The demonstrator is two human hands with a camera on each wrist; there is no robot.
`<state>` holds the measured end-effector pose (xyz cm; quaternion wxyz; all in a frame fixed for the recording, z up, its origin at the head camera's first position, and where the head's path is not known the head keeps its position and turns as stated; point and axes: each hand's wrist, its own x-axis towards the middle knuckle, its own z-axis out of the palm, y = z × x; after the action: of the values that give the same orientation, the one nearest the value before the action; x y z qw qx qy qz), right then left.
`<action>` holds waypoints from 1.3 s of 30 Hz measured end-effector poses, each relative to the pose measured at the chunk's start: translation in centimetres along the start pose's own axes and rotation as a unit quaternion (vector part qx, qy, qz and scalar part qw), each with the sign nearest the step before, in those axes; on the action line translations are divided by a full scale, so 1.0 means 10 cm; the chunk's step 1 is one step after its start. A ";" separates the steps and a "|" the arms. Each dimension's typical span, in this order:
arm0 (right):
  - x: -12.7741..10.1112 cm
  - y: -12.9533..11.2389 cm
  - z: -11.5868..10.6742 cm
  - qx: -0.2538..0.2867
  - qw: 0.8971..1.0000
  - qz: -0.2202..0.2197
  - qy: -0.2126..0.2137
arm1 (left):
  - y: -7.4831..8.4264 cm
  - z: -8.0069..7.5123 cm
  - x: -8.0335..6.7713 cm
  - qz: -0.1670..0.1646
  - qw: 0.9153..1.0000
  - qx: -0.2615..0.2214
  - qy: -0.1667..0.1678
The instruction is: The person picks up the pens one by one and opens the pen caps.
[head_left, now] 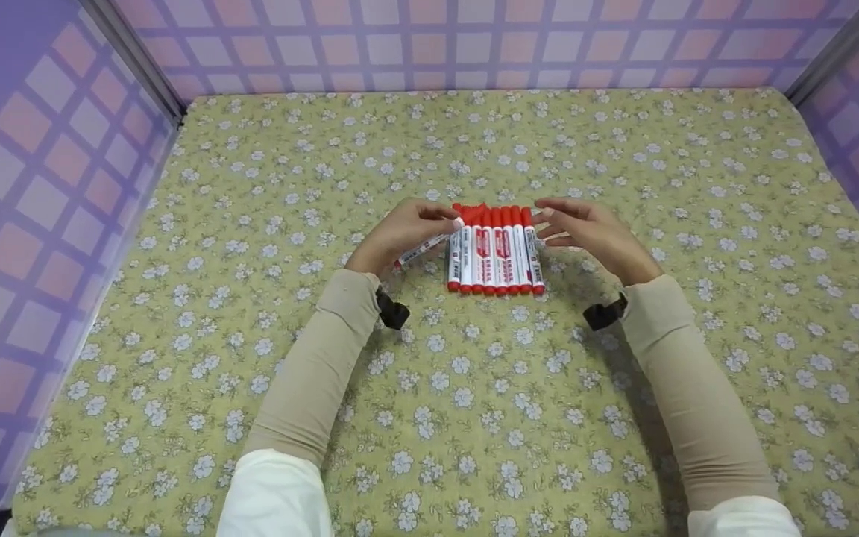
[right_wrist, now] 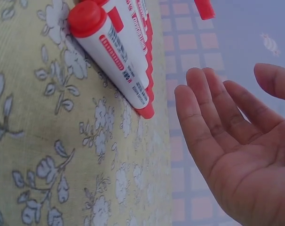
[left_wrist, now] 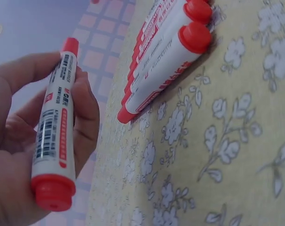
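Observation:
Several white markers with red caps [head_left: 496,251] lie side by side in a neat row on the floral cloth [head_left: 474,388]; the row also shows in the left wrist view [left_wrist: 166,61] and the right wrist view [right_wrist: 115,56]. My left hand [head_left: 408,230] grips one more marker [left_wrist: 55,127] at the row's left end, its red tip up by the caps. My right hand [head_left: 586,227] hovers at the row's right end with fingers [right_wrist: 213,117] straight and palm bare, holding nothing.
Purple and pink checked walls [head_left: 42,194] close in the cloth on the left, back and right. Beige sleeves [head_left: 318,373] run back toward the near edge. Bare floral cloth spreads around the markers.

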<state>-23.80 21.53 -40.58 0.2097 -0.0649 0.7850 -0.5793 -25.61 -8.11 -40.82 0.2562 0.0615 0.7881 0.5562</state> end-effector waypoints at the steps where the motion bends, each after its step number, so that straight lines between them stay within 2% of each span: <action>1: 0.00 -0.01 0.00 0.000 1.000 0.000 -0.002 | 0.01 0.00 -0.01 0.014 1.000 0.018 -0.006; 6: 0.01 -0.06 0.04 -0.012 1.000 -0.002 -0.015 | 0.05 0.02 -0.03 0.088 0.993 0.077 -0.032; 10: 0.02 -0.09 0.07 -0.023 0.999 -0.010 -0.030 | 0.08 0.06 -0.04 0.125 0.986 0.103 -0.045; 18: 0.01 -0.21 0.14 -0.094 0.993 -0.038 -0.067 | 0.18 0.13 -0.06 0.156 0.974 0.158 -0.040; 25: 0.01 -0.31 0.21 -0.148 0.984 -0.041 -0.092 | 0.27 0.18 -0.09 0.202 0.958 0.196 -0.048; 32: 0.01 -0.36 0.24 -0.141 0.983 -0.048 -0.105 | 0.30 0.19 -0.10 0.216 0.952 0.212 -0.052; 39: 0.07 -0.37 0.29 -0.161 0.978 -0.087 -0.099 | 0.34 0.20 -0.10 0.216 0.949 0.223 -0.048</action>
<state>-23.80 17.54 -37.98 0.2218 -0.2227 0.8349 -0.4519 -24.40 -5.51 -37.86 0.1475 0.3124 0.8465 0.4051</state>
